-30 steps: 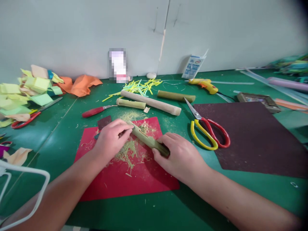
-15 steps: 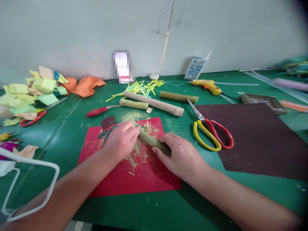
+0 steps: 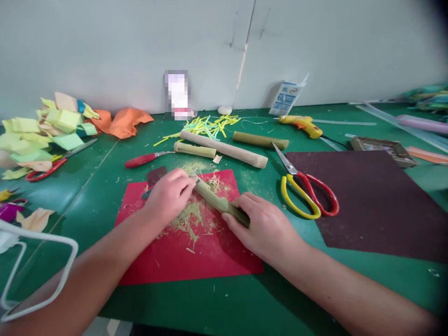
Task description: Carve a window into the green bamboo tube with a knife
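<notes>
A green bamboo stick lies slantwise on a red mat strewn with pale shavings. My right hand is closed round the stick's near end and pins it to the mat. My left hand is closed on a small blade with a dark handle, its tip against the stick's far end.
Red-and-yellow scissors lie right of the mat beside a dark brown sheet. Behind the mat are a red-handled knife, two more bamboo pieces, a pale wooden rod, a yellow glue gun and coloured strips. Paper scraps pile up at left.
My left hand has drawn back up the stick toward its far end after sliding down it half a second ago. My right hand has held still.
</notes>
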### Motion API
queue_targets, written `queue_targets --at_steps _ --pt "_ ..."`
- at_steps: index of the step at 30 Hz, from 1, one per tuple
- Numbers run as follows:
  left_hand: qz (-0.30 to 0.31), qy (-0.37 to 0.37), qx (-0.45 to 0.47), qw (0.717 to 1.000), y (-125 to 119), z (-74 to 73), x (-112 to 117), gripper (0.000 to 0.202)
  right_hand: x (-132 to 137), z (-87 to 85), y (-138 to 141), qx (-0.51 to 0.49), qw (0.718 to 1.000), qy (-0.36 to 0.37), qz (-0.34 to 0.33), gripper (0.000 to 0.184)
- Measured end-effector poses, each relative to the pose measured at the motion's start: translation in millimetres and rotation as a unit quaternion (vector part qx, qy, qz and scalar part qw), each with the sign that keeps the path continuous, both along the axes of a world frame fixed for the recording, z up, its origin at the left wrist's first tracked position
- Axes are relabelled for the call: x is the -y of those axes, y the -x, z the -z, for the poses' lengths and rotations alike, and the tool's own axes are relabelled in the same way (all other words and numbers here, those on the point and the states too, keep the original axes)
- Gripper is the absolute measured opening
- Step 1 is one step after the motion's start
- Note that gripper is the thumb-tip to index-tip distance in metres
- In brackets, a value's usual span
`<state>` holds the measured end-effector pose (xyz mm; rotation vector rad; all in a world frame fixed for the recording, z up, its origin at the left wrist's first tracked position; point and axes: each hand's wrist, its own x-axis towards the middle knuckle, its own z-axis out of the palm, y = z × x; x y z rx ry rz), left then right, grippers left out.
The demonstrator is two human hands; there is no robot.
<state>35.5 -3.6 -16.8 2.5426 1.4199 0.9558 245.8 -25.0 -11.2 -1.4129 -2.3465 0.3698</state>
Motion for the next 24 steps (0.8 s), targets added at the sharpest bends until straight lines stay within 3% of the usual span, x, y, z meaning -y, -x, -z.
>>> queue_targets --at_steps 5,9,12,16,20,24 --pt "0.044 0.015 0.002 0.999 0.8 -0.7 2.0 0.018 0.6 -0.4 1.6 0.01 1.0 0.0 0.008 0.016" --pt "0.01 -0.003 0.0 1.0 0.5 -0.7 1.6 0.018 0.6 -1.7 2.5 0.011 1.0 0.004 0.01 0.015" --pt "0.043 0.009 -0.006 0.999 0.4 0.1 -0.3 0.019 0.5 -2.4 3.1 0.012 1.0 0.009 0.003 0.016" --pt "-0.005 -0.003 0.003 1.0 3.2 0.4 -3.8 0.019 0.5 -3.1 3.0 0.008 1.0 0.008 0.01 0.015" --pt "0.028 0.011 0.001 1.0 6.3 -1.0 -5.5 0.018 -0.1 -2.2 2.6 0.01 1.0 0.024 0.013 0.015" --pt "-0.011 -0.005 0.008 1.0 7.2 -2.3 -6.6 0.019 -0.3 -0.3 2.6 0.012 1.0 0.022 0.019 0.016"
